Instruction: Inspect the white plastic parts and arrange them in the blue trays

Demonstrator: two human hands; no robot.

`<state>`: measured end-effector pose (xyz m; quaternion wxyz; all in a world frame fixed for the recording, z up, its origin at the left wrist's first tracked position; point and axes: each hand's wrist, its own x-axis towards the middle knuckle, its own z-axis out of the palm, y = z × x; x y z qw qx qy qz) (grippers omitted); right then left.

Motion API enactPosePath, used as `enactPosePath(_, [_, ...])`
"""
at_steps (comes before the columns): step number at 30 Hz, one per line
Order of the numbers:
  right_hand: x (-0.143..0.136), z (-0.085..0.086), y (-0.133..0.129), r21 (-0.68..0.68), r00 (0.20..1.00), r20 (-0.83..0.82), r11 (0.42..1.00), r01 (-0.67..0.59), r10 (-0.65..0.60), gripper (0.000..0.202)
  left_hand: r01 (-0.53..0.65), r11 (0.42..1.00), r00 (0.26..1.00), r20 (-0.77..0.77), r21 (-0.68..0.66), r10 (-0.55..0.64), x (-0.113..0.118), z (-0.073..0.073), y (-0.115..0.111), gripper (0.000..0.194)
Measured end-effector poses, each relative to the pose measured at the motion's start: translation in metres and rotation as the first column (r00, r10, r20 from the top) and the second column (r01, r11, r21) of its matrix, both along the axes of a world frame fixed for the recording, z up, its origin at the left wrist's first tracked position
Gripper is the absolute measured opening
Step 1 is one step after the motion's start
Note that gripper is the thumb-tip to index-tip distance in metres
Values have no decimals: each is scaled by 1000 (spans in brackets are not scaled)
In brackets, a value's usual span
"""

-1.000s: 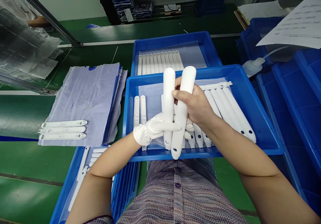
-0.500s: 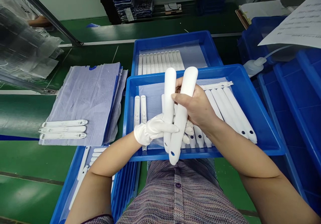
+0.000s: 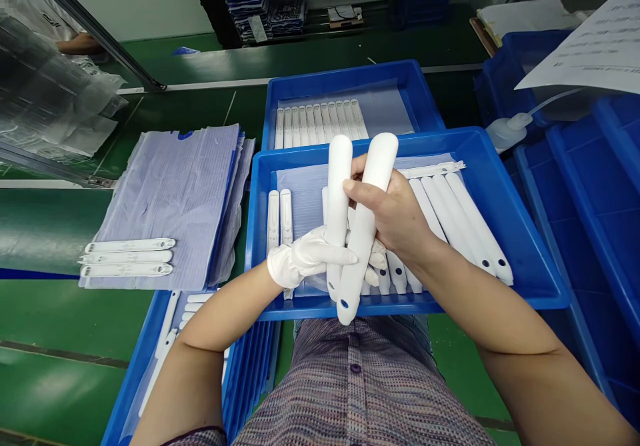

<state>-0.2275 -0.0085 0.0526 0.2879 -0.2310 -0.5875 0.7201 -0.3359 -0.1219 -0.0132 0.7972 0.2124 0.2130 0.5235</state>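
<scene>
Two long white plastic handle-like pieces are up in front of me over a blue tray point(image 3: 525, 253): a left piece point(image 3: 340, 166) and a right piece point(image 3: 361, 249), each rounded at the top with a hole at the narrow lower end. My left hand point(image 3: 310, 253), in a white glove, is closed around the lower part of both. Bare, my right hand point(image 3: 400, 209) grips the right piece higher up, its thumb tip against the left one. In the tray, similar white pieces point(image 3: 460, 223) lie in a row at right, with two slim white strips point(image 3: 286, 216) at left.
Behind stands another blue tray point(image 3: 345, 76) with a row of white strips. Left, a stack of pale foam sheets point(image 3: 175, 186) carries three white strips point(image 3: 127, 257). More blue trays point(image 3: 590, 199) are at right, near a squeeze bottle point(image 3: 507, 131). A person's arm point(image 3: 80, 44) shows upper left.
The top of the right piece has tilted slightly to the right, widening the gap between the two pieces. My right thumb has shifted slightly; the left hand stays put.
</scene>
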Motion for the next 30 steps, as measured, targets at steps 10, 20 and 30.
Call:
enactPosePath(10, [0, -1, 1, 1, 1000, -22, 1000, -13, 13, 18, 20, 1000, 1000, 9, 2, -20, -1, -2, 1, 34])
enactPosePath(20, [-1, -1, 1, 1, 1000, -28, 1000, -9, 9, 18, -17, 1000, 999, -51, -24, 16, 1, 1, 0, 40])
enactPosePath(30, [0, 2, -1, -7, 1000, 3, 1000, 12, -12, 19, -13, 998, 999, -48, -54, 11, 1, -1, 0, 46])
